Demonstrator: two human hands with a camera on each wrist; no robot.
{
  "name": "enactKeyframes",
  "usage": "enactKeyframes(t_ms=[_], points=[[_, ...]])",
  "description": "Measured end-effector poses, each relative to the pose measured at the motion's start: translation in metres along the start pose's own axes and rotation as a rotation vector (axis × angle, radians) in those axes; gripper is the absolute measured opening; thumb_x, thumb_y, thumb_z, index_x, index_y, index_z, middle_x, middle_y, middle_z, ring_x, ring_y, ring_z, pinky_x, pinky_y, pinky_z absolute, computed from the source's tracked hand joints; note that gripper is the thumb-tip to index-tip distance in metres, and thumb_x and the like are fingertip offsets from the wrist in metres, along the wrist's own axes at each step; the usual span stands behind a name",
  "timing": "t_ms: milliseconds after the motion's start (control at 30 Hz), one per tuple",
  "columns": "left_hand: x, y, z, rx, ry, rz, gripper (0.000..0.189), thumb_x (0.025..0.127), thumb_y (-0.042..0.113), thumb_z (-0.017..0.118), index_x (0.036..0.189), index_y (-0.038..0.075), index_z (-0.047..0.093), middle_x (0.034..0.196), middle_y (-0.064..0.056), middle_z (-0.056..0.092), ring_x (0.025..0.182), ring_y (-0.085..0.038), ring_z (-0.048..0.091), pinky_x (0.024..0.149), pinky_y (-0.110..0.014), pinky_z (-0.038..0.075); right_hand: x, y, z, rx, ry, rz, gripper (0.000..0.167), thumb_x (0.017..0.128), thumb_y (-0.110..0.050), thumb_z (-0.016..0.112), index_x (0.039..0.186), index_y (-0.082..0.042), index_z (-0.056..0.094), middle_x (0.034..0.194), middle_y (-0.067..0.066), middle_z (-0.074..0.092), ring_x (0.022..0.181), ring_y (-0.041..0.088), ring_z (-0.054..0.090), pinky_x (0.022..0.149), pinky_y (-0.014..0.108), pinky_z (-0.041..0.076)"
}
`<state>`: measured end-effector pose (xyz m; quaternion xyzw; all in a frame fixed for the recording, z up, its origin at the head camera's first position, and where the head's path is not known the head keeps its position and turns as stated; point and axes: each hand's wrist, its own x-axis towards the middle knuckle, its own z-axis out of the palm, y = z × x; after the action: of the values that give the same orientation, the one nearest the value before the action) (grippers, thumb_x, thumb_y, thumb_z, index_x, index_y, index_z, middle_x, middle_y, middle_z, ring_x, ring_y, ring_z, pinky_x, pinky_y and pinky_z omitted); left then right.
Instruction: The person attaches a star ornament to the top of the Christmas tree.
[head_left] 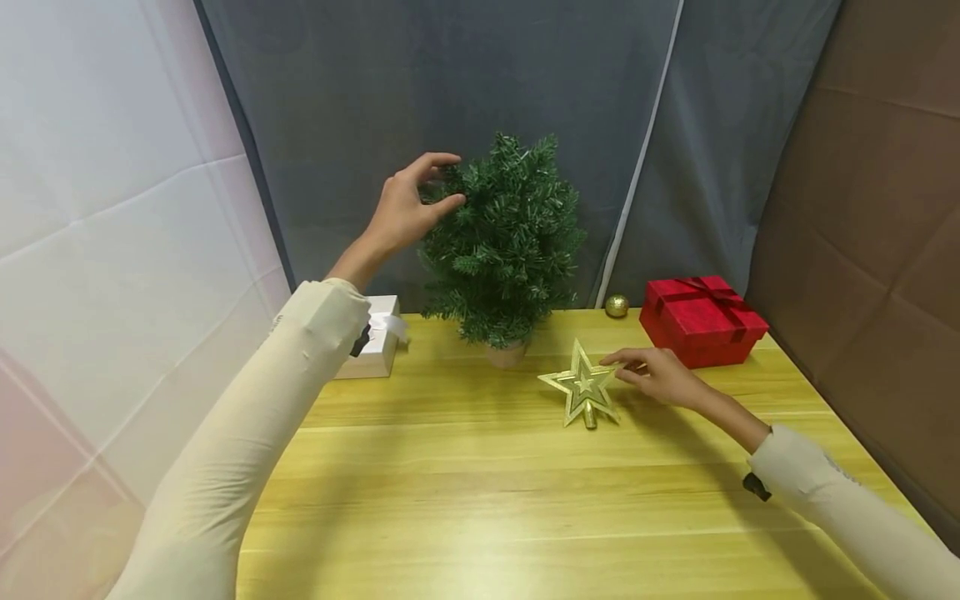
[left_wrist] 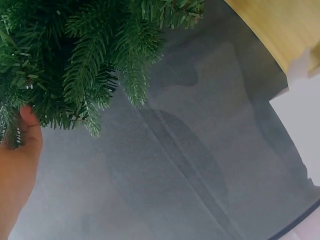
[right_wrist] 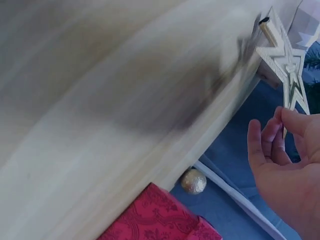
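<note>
A small green artificial Christmas tree (head_left: 510, 242) stands upright at the back of the table. My left hand (head_left: 411, 200) is raised at its upper left side. Thumb and fingers are apart on either side of some branch tips; in the left wrist view the hand (left_wrist: 20, 160) is partly cut off by the frame edge. My right hand (head_left: 660, 375) pinches one point of a gold star tree topper (head_left: 583, 385) between thumb and fingers. In the right wrist view the star (right_wrist: 289, 65) is tilted, its hollow socket facing the upper left.
Behind the right hand are a red gift box (head_left: 701, 321) with a dark ribbon and a gold ball ornament (head_left: 617, 306). A white box (head_left: 375, 358) with a white bow sits left of the tree, partly behind the left sleeve. Grey cloth (head_left: 420, 75) hangs behind the wooden table (head_left: 450, 467).
</note>
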<state>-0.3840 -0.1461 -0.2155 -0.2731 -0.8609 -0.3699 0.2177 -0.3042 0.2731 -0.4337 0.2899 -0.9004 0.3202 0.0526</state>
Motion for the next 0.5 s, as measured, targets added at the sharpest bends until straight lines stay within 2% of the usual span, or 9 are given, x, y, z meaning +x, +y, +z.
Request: enactKeyframes(t_ms=[167, 333, 500], points=[[0.001, 0.002, 0.002, 0.001, -0.001, 0.002, 0.055, 0.098, 0.024, 0.076, 0.149, 0.022, 0.056, 0.144, -0.009, 0.06, 0.13, -0.031, 0.056, 0.107, -0.05, 0.046, -0.005, -0.003, 0.002, 0.027, 0.059, 0.006, 0.028, 0.095, 0.003, 0.073, 0.12, -0.009, 0.078, 0.111, 0.012, 0.078, 0.091, 0.024, 0.077, 0.077, 0.03, 0.061], [0.0, 0.001, 0.002, -0.003, 0.004, 0.008, 0.055, 0.098, 0.024, 0.076, 0.149, 0.021, 0.056, 0.145, -0.01, 0.059, 0.131, -0.033, 0.056, 0.108, -0.051, 0.046, -0.006, -0.01, -0.008, 0.071, 0.095, 0.068, 0.027, 0.096, 0.0, 0.072, 0.121, -0.009, 0.078, 0.109, 0.014, 0.078, 0.091, 0.031, 0.076, 0.071, 0.026, 0.059], [-0.001, -0.001, 0.002, -0.002, 0.007, 0.004, 0.056, 0.098, 0.024, 0.076, 0.15, 0.021, 0.056, 0.146, -0.009, 0.059, 0.131, -0.032, 0.055, 0.108, -0.051, 0.045, -0.003, -0.014, -0.023, 0.104, 0.105, 0.125, 0.025, 0.098, -0.004, 0.071, 0.123, -0.008, 0.077, 0.096, 0.01, 0.078, 0.082, 0.022, 0.074, 0.061, 0.024, 0.052]])
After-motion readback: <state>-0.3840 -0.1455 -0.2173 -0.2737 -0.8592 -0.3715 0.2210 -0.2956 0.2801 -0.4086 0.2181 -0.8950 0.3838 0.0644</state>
